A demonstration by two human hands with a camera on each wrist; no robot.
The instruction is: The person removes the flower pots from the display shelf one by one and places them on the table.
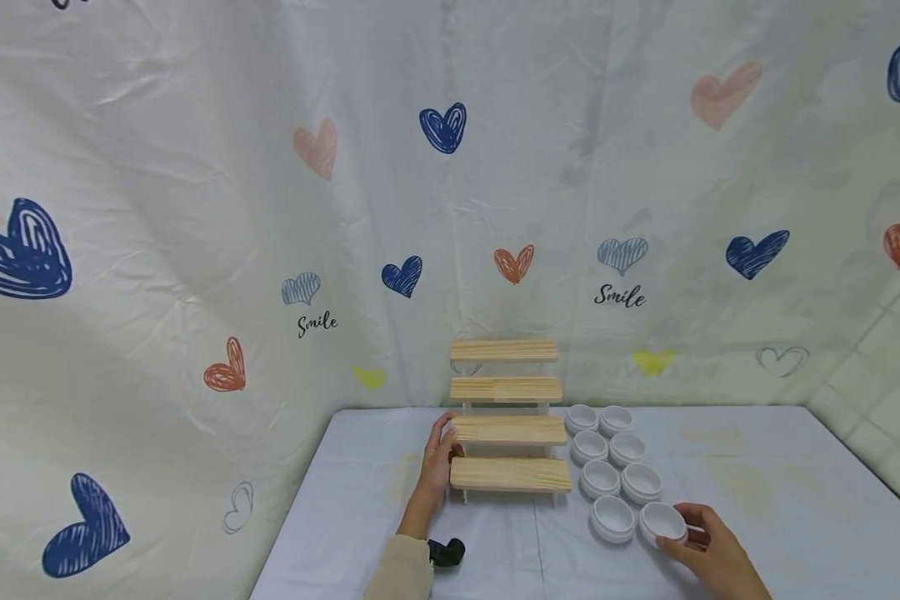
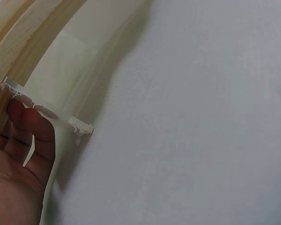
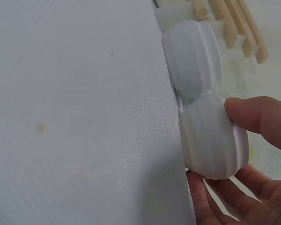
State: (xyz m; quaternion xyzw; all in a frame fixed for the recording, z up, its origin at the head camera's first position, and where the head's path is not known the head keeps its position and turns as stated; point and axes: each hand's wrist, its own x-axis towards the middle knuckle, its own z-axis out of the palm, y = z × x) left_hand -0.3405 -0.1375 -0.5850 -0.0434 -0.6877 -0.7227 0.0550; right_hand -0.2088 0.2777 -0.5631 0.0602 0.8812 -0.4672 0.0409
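A tiered rack with several light wooden shelves (image 1: 510, 473) on white supports stands near the back of the table. My left hand (image 1: 437, 458) grips its left side. In the left wrist view, that hand's fingers (image 2: 40, 129) curl under a wooden plank (image 2: 18, 51), close to a thin white support with frayed edges. Right of the rack, several small white bowls stand in two columns. At the front right, my right hand (image 1: 708, 550) holds the nearest bowl (image 1: 662, 523) between thumb and fingers. Its ribbed side (image 3: 210, 138) faces the right wrist camera, close to a neighbouring bowl (image 3: 189, 56).
A white cloth covers the table (image 1: 757, 500). Behind it hangs a white curtain (image 1: 540, 183) printed with hearts and the word Smile. A black device (image 1: 447, 552) sits at my left wrist, by the beige sleeve (image 1: 401, 567).
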